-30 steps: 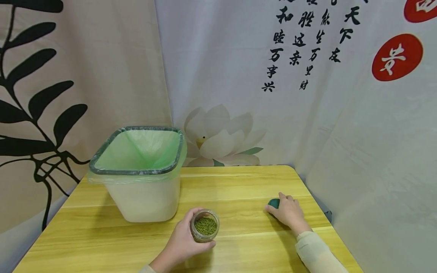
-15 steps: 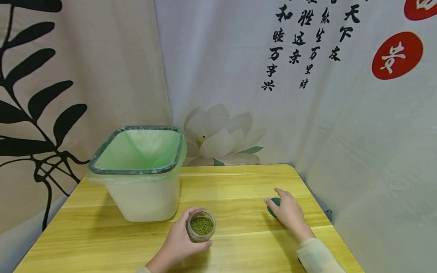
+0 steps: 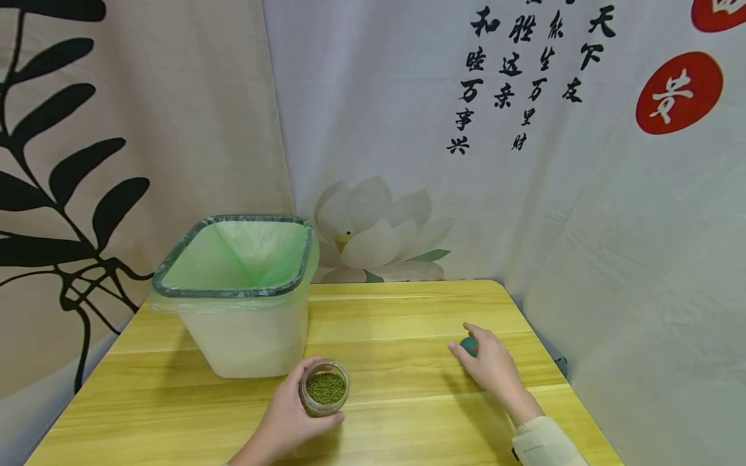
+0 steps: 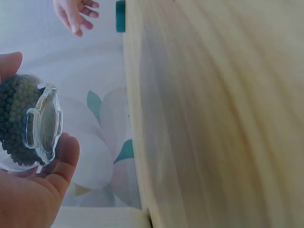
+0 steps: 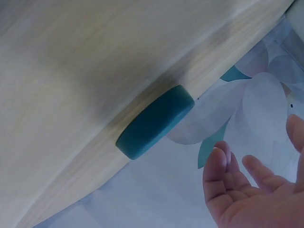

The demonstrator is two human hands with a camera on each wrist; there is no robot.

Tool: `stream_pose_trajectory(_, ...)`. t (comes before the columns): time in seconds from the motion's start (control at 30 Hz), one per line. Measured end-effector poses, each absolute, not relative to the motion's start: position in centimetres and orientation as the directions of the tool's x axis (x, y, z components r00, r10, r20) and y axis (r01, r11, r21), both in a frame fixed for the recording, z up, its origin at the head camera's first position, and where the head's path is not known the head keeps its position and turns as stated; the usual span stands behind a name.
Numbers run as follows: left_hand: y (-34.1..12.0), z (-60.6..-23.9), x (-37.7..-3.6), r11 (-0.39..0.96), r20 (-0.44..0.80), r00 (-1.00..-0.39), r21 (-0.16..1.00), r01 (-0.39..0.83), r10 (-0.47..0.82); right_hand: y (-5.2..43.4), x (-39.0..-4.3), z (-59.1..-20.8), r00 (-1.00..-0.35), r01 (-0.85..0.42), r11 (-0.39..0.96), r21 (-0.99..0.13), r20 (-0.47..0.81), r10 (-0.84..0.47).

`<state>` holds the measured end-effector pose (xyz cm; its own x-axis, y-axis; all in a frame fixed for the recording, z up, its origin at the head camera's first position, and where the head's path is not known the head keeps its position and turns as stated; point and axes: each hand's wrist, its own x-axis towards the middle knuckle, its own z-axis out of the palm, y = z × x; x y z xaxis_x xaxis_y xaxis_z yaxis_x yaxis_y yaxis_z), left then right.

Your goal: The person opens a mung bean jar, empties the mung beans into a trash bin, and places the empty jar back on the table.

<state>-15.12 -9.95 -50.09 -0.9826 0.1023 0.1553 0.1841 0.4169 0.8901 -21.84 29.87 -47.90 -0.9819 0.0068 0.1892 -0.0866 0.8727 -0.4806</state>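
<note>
- Table [image 3: 408, 323]: yellow wood, and it bears everything we note; its near edge is cut off at the bottom of the head view.
- Bin [image 3: 245, 336]: white, lined with a green bag, standing just beyond the left hand and near it but apart.
- Left hand [image 3: 285, 421]: fingers curled round the jar [image 3: 324, 388], thumb on the side nearest us. The jar sits low over the table, mouth open and tipped a little toward us; we cannot tell whether its base touches the wood.
- Right hand [image 3: 492, 366]: fingers relaxed and nearly straight, holding nothing. It hovers over the lid [image 3: 468, 346], which lies flat on the table just beyond the fingertips. In the right wrist view, palm [image 5: 256, 199] and lid [image 5: 154, 121] are plainly apart.
- Handling, our judgement: the jar looks like clear rigid glass or plastic, smooth and possibly slippery, moderately heavy for its size with small green beans [image 3: 325, 387] filling it close to the rim. With no lid on, any tilt would spill them. Best hold is round the wall, as now.
- The lid looks light and stiff; pinch it at the rim.
- Hard to make out: the jar's wall is mostly hidden by fingers; the lid is partly covered in the head view; the bin's interior bottom is unseen.
</note>
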Motion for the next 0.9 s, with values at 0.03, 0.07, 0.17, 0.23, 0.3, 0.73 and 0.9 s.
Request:
stream_pose_trajectory(0.03,-10.1,-50.1,-15.1,0.421,0.154,-0.983,0.889,0.182,0.099,29.8,-21.8,-47.8,-0.982,-0.089,0.871,-0.483,0.19,0.005)
stream_pose_trajectory(0.07,-10.3,-50.1,-15.0,0.424,0.153,-0.984,0.888,0.18,0.096,29.7,-21.7,-47.8,-0.981,-0.092,0.869,-0.486,0.192,0.004)
stream_pose_trajectory(0.17,-10.7,-50.1,-14.7,0.436,0.15,-0.985,0.883,0.174,0.088,29.5,-21.4,-47.5,-0.981,-0.103,0.863,-0.495,0.193,-0.006)
stream_pose_trajectory(0.23,-11.1,-50.0,-14.5,0.445,0.154,-0.984,0.878,0.176,0.084,29.4,-21.2,-47.3,-0.981,-0.106,0.861,-0.498,0.192,-0.01)
stream_pose_trajectory(0.3,-11.4,-49.8,-14.4,0.453,0.16,-0.984,0.873,0.18,0.081,29.4,-21.0,-47.0,-0.981,-0.11,0.859,-0.5,0.192,-0.014)
stream_pose_trajectory(0.73,-13.5,-49.0,-13.9,0.483,0.179,-0.984,0.86,0.165,0.018,29.1,-20.6,-46.3,-0.98,-0.13,0.852,-0.508,0.196,-0.032)
stream_pose_trajectory(0.9,-14.3,-48.6,-13.5,0.499,0.166,-0.986,0.855,0.141,-0.006,28.9,-20.5,-46.4,-0.979,-0.142,0.84,-0.523,0.2,-0.042)
